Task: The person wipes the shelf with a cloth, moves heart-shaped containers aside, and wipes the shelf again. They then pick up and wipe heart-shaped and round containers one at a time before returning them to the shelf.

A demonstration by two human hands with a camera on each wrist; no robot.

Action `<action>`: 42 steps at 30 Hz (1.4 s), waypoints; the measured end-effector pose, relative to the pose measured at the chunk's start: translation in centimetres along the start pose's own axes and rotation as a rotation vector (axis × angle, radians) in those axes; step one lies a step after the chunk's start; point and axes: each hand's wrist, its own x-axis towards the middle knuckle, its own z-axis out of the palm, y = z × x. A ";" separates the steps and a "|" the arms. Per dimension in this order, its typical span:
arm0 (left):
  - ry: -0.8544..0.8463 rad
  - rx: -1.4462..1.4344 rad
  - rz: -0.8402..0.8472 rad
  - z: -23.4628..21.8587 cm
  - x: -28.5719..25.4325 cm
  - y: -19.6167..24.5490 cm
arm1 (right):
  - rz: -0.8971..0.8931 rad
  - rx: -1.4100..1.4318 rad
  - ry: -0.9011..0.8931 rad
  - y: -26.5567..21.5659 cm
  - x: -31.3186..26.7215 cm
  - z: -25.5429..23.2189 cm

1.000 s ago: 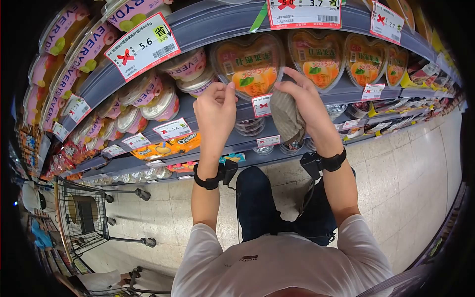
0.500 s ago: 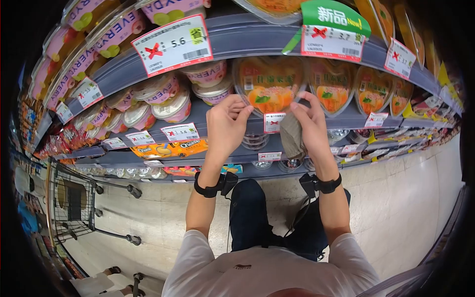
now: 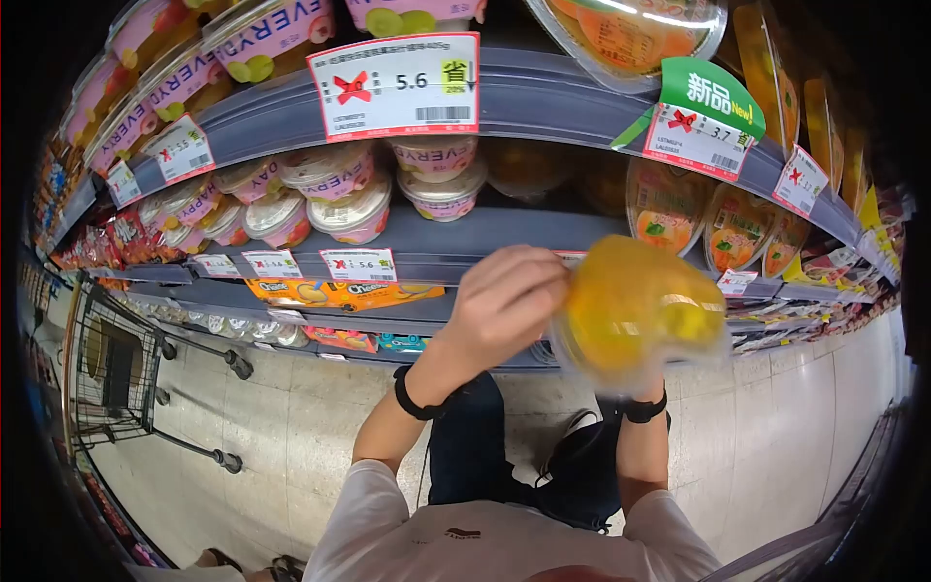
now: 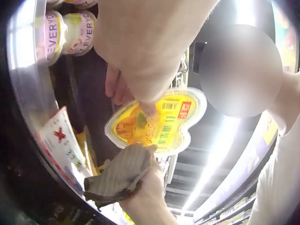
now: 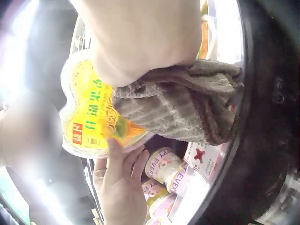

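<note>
A heart-shaped jelly cup (image 3: 630, 315), clear plastic with orange-yellow contents, is held up in front of the shelf, its rounded underside facing the head camera. My left hand (image 3: 509, 301) grips its edge, the thumb lying on the printed lid (image 5: 101, 112) in the right wrist view. The right hand (image 4: 147, 190) holds a crumpled grey-brown striped cloth (image 4: 119, 171), with its fingertips at the cup's edge. In the head view the cup hides most of that hand and the cloth. The cloth (image 5: 183, 103) hangs beside the cup in the right wrist view.
More heart-shaped jelly cups (image 3: 669, 209) stand on the shelf to the right. Pink-labelled tubs (image 3: 349, 209) are stacked at the left. Price tags (image 3: 393, 87) line the shelf edges (image 3: 543, 102). A shopping cart (image 3: 112, 369) stands on the floor at left.
The jelly cup has come off the shelf towards me and is tipped over, leaving a gap in its row. Both hands moved back with it. The head view has shifted left.
</note>
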 end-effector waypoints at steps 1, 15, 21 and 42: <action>-0.024 -0.060 -0.014 0.4 0.2 0.9 | 0.001 -0.009 0.008 0.3 1.5 0.0; -0.461 0.772 -0.023 1.7 2.3 -4.8 | 0.048 -0.023 0.135 0.5 4.3 -5.9; -0.759 0.937 0.001 1.9 2.7 -6.5 | 0.096 0.021 0.192 -0.8 0.2 -5.1; -0.212 0.337 -0.366 -0.5 3.4 -1.2 | 0.093 0.014 0.169 -0.8 1.2 -3.3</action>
